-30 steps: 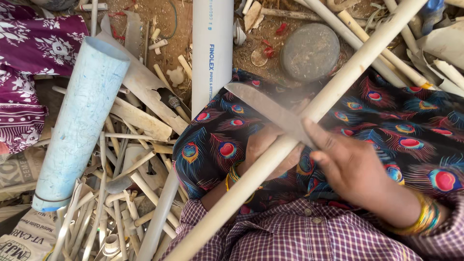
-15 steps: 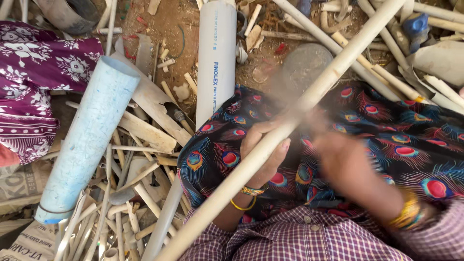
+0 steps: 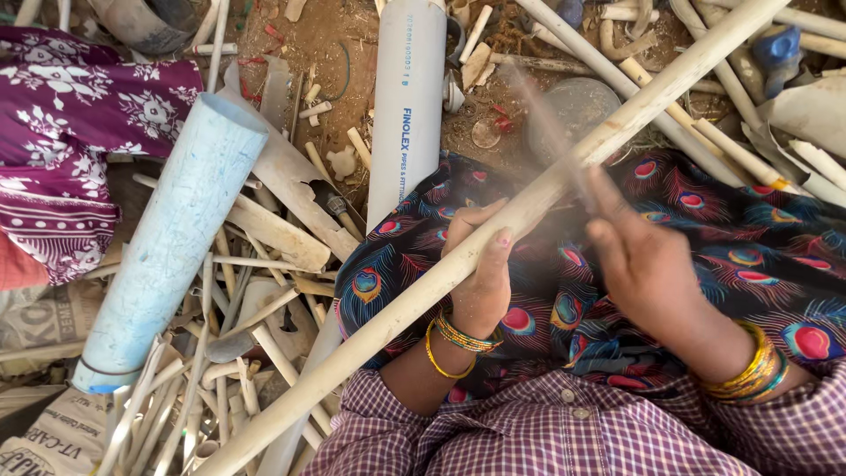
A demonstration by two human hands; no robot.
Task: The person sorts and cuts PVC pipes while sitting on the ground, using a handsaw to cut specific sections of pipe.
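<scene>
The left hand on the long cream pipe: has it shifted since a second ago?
Yes. The left hand has slid up along the long cream pipe, towards the white pipe standing above the lap; earlier it gripped lower, nearer the checked shirt.

A single head-worn camera is looking almost straight down onto the person's lap and the ground beyond. It is sitting close: the checked shirt [image 3: 564, 432] is filling the bottom edge, and both hands are showing large in the middle, the left hand [image 3: 483, 264] and the right hand [image 3: 643, 264]. The view is facing forward and down, with the ground [image 3: 352, 35] lying at the top. A long pipe [image 3: 493, 238] is crossing the whole frame diagonally, from bottom left to top right. No second view is sharing the scene.
</scene>
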